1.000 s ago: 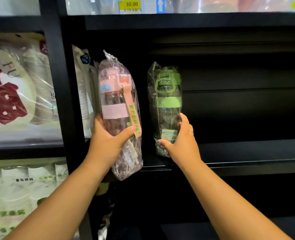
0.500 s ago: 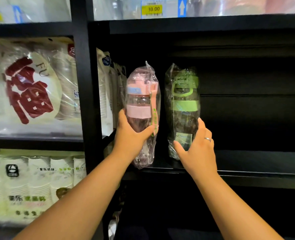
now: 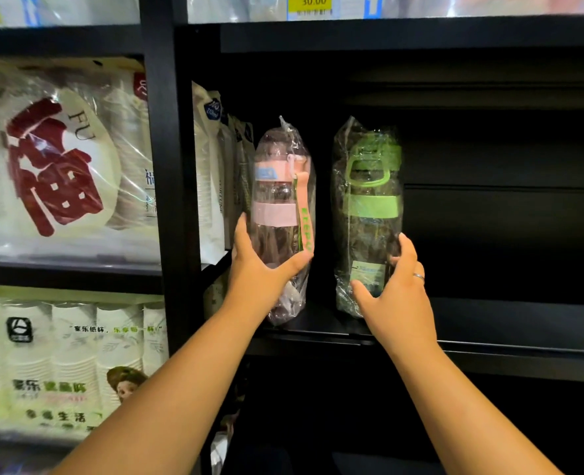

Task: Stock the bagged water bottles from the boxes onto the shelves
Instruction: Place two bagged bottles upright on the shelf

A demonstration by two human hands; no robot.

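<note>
The left hand [image 3: 259, 274], grip clamped round the pink bagged bottle [image 3: 278, 200], holds it upright at the left end of the black shelf [image 3: 506, 325]. The right hand [image 3: 398, 299], grip curled round the green bagged bottle [image 3: 366, 214], holds it upright further along that shelf.

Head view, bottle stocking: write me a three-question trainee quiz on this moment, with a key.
1. True or false: the left hand grips the pink bottle.
2. The right hand holds a bagged bottle with a lid of which colour? A blue, B green, C yellow.
3. Fill in: the price tag above the bottles reads ____.

Key
1. True: thumb and fingers wrap its lower half.
2. B: it is the green bottle, to the right of the pink one.
3. 30.00
</note>
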